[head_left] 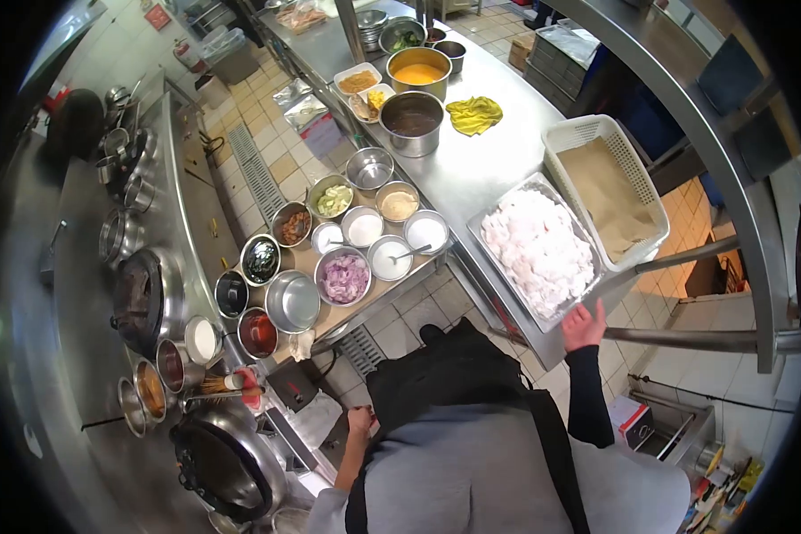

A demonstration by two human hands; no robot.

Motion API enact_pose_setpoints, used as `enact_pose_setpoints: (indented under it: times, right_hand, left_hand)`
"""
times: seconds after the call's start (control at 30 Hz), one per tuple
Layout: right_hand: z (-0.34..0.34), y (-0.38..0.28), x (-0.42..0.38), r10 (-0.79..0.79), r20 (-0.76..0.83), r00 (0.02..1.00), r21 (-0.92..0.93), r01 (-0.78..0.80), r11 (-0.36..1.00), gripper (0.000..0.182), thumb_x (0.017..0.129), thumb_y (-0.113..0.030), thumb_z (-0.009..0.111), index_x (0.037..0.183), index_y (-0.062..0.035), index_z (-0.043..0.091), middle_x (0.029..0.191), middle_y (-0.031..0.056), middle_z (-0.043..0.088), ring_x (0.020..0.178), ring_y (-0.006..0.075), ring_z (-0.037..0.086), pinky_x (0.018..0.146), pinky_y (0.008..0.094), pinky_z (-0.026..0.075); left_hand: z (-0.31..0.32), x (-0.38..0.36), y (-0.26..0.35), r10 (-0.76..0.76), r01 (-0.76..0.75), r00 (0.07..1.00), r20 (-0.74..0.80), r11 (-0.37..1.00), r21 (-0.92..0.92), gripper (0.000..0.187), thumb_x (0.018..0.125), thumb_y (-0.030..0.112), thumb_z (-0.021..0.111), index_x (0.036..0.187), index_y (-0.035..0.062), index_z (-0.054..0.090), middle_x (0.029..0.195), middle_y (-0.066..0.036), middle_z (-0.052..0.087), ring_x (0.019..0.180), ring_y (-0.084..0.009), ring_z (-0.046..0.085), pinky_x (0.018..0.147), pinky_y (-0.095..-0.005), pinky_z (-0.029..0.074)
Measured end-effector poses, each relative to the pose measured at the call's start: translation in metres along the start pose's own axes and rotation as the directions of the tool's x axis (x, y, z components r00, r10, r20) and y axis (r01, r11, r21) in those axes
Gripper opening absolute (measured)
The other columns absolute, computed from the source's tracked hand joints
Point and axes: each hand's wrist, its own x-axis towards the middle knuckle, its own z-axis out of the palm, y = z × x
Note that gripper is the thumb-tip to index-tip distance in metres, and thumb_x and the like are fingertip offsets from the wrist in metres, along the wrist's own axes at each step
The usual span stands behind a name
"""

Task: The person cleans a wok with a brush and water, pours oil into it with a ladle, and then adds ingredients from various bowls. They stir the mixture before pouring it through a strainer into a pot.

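My right hand [583, 327] is at the near corner of a metal tray [544, 326], touching or almost touching its rim. Its fingers are apart, and a dark sleeve covers the forearm. Pale, whitish pieces of raw food [538, 249] are heaped in the tray, which sits on the steel counter. Low beside my apron, my left hand [360, 420] is curled closed near the edge of the stove-side counter. What it holds, if anything, cannot be made out. A white perforated basket [659, 233] lined with brown paper stands just beyond the tray.
Bowls of chopped purple onion [344, 278], white powders [390, 258] and sauces crowd the middle shelf. Pots [412, 125] and a yellow cloth [474, 115] lie on the steel counter [498, 165]. Woks [222, 463] line the left. A metal rail [685, 339] runs at right.
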Motion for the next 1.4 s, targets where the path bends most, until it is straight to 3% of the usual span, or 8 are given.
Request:
enact_pose_setpoints:
  times: [0.1,0.17,0.37,0.67,0.77,0.87,1.07,1.4]
  right_hand:
    - [0.001,-0.014,-0.021,-0.373,0.002,0.928,-0.537,0.316,0.782,0.052,0.090,-0.037,0.063,0.122,0.0019,0.051,0.111,0.0093,0.054,0.096,0.0183,0.053,0.080,0.0327,0.046]
    - [0.034,-0.006,-0.062,-0.647,0.445,0.619,-0.820,0.572,-0.017,0.036,0.094,-0.025,0.060,0.121,-0.0016,0.054,0.107,0.0074,0.058,0.090,0.0162,0.057,0.075,0.0291,0.048]
    - [0.152,0.122,-0.081,0.378,0.659,0.650,-0.743,0.486,0.460,0.045,0.091,-0.016,0.062,0.132,-0.0022,0.047,0.085,0.0051,0.060,0.065,0.0106,0.060,0.055,0.0250,0.049]
    - [0.254,0.268,0.085,0.108,0.400,0.910,-0.650,0.198,0.734,0.026,0.089,-0.011,0.062,0.112,0.0007,0.061,0.072,0.0069,0.058,0.049,0.0121,0.055,0.037,0.0278,0.039]
    - [0.284,0.263,0.078,-0.087,0.785,0.613,-0.558,0.762,0.329,0.016,0.090,-0.014,0.060,0.095,-0.0017,0.068,0.074,0.0111,0.064,0.056,0.0210,0.061,0.049,0.0344,0.048]
    - [0.321,0.255,0.054,-0.130,0.983,0.132,-0.145,0.985,-0.091,0.018,0.089,-0.016,0.058,0.092,-0.0013,0.069,0.079,0.0194,0.067,0.071,0.0336,0.065,0.067,0.0403,0.051]
    - [0.340,0.247,-0.005,-0.095,0.914,0.395,-0.395,0.919,0.018,0.031,0.087,-0.018,0.058,0.108,0.0041,0.061,0.083,0.0228,0.064,0.076,0.0371,0.063,0.069,0.0434,0.048]
    - [0.171,0.343,-0.010,0.719,0.687,-0.111,0.110,0.993,0.048,0.009,0.076,-0.009,0.058,0.083,-0.0061,0.064,0.074,0.0189,0.065,0.074,0.0392,0.063,0.069,0.0461,0.051]
  left_hand:
    - [0.004,-0.030,0.058,-0.269,0.258,0.963,-0.028,0.946,-0.198,0.015,0.085,0.008,0.061,0.093,-0.0040,0.057,0.073,-0.008,0.058,0.057,-0.0194,0.059,0.047,-0.0319,0.050]
    - [0.008,-0.022,0.054,-0.248,0.228,0.968,-0.042,0.936,-0.269,0.015,0.085,0.008,0.060,0.093,-0.0042,0.057,0.073,-0.008,0.058,0.057,-0.0192,0.059,0.047,-0.0316,0.049]
    - [0.020,-0.014,0.045,-0.289,0.243,0.954,-0.075,0.898,-0.367,0.021,0.086,0.008,0.061,0.101,-0.0035,0.053,0.079,-0.009,0.060,0.062,-0.0201,0.062,0.047,-0.0317,0.050]
    - [0.046,-0.073,-0.026,-0.462,0.246,0.875,-0.146,0.684,-0.687,0.015,0.087,0.009,0.060,0.099,0.0049,0.053,0.082,-0.011,0.060,0.067,-0.0230,0.063,0.050,-0.0356,0.053]
    - [0.075,-0.118,-0.070,-0.315,0.194,0.933,-0.177,0.849,-0.492,0.009,0.087,0.011,0.060,0.094,0.0062,0.058,0.079,-0.008,0.063,0.069,-0.0227,0.064,0.052,-0.0360,0.053]
    - [0.120,-0.152,-0.157,0.439,-0.171,0.884,-0.163,0.627,0.760,0.010,0.086,0.014,0.059,0.090,0.0067,0.065,0.078,-0.005,0.066,0.071,-0.0226,0.067,0.054,-0.0351,0.052]
    - [0.137,-0.166,-0.137,-0.014,0.093,0.955,-0.297,0.963,0.254,0.010,0.085,0.013,0.058,0.088,0.0058,0.065,0.078,-0.006,0.066,0.071,-0.0229,0.067,0.054,-0.0352,0.051]
    - [0.147,-0.193,-0.148,-0.031,0.118,0.943,-0.331,0.962,0.248,0.011,0.083,0.011,0.057,0.086,0.0043,0.066,0.078,-0.006,0.065,0.071,-0.0233,0.066,0.055,-0.0353,0.049]
